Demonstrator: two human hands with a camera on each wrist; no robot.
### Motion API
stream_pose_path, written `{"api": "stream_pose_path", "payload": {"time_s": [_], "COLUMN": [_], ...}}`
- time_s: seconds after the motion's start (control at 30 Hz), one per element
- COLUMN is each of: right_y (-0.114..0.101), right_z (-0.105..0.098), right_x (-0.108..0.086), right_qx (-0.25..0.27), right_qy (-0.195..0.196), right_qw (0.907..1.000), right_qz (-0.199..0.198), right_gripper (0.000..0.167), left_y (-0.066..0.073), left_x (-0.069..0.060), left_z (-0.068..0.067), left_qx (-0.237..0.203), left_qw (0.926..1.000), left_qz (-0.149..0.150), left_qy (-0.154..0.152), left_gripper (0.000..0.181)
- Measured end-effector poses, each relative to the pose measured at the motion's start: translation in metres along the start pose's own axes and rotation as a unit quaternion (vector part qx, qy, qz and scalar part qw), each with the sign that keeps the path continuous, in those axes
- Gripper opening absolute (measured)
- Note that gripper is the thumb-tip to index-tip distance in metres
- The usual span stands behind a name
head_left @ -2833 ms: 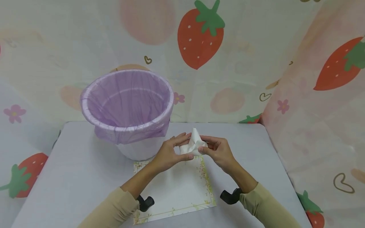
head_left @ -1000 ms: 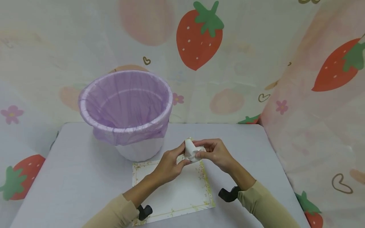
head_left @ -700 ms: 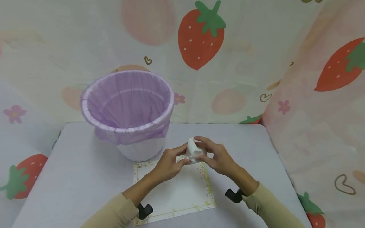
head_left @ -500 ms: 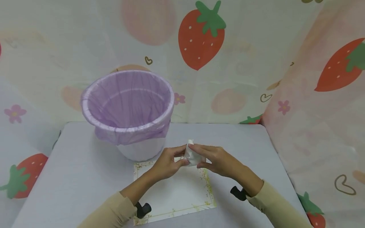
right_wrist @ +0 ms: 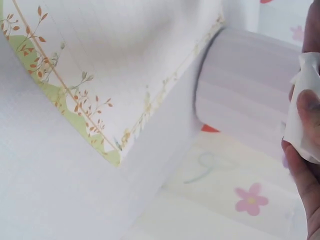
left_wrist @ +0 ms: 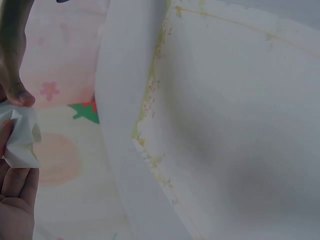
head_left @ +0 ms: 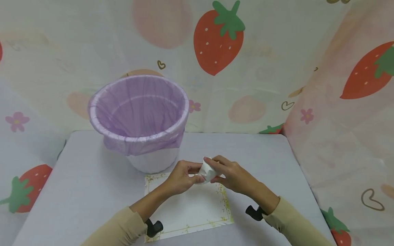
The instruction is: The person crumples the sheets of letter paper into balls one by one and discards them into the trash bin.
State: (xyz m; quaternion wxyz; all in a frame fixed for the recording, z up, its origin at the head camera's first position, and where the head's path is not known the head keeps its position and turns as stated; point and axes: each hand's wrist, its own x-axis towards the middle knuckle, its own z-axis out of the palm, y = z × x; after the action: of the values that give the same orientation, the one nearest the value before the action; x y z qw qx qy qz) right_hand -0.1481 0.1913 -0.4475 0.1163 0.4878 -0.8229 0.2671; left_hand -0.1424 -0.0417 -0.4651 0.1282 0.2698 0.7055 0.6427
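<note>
My left hand (head_left: 181,179), nearly closed, pinches the white paper (head_left: 207,173) over the bordered sheet's (head_left: 191,209) one-o'clock edge; my right hand (head_left: 236,177) grips its three-o'clock side. I should press evenly, lightly.

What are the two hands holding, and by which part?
A crumpled white paper wad: in the head view, the left hand pinches its left side, the right hand its right side and top.
</note>
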Motion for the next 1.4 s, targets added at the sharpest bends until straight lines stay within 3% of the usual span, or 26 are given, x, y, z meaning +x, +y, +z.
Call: {"api": "stream_pose_path", "payload": {"time_s": [0.3, 0.5, 0.7, 0.83, 1.03, 1.17, 1.4], "right_y": [-0.002, -0.004, -0.005, -0.008, -0.010, -0.013, -0.014], "right_z": [-0.002, -0.004, -0.006, -0.004, -0.001, -0.001, 0.007], "right_x": [0.005, 0.005, 0.005, 0.004, 0.002, 0.002, 0.005], "right_qx": [-0.043, -0.036, 0.027, 0.081, 0.129, 0.150, 0.103], "right_qy": [0.034, 0.054, 0.081, 0.100, 0.071, 0.035, 0.040], "right_qw": [0.9984, 0.9978, 0.9962, 0.9902, 0.9826, 0.9781, 0.9826], "right_qz": [-0.015, -0.017, 0.017, 0.053, 0.113, 0.140, 0.149], "right_gripper": [0.068, 0.058, 0.050, 0.043, 0.044, 0.055, 0.073], "left_y": [0.003, 0.003, 0.006, 0.007, 0.005, 0.004, 0.002], "left_x": [0.004, 0.004, 0.004, 0.004, 0.004, 0.003, 0.003], "left_z": [0.006, 0.012, 0.021, 0.023, 0.022, 0.021, 0.020], "left_qx": [-0.018, -0.033, -0.026, -0.020, -0.048, -0.066, -0.089], "left_qw": [0.9993, 0.9982, 0.9951, 0.9939, 0.9932, 0.9898, 0.9840], "left_qz": [-0.002, 0.010, 0.049, 0.053, 0.017, -0.019, -0.045], "left_qy": [0.033, 0.048, 0.082, 0.095, 0.105, 0.125, 0.148], "left_gripper": [0.026, 0.021, 0.019, 0.018, 0.020, 0.021, 0.023]}}
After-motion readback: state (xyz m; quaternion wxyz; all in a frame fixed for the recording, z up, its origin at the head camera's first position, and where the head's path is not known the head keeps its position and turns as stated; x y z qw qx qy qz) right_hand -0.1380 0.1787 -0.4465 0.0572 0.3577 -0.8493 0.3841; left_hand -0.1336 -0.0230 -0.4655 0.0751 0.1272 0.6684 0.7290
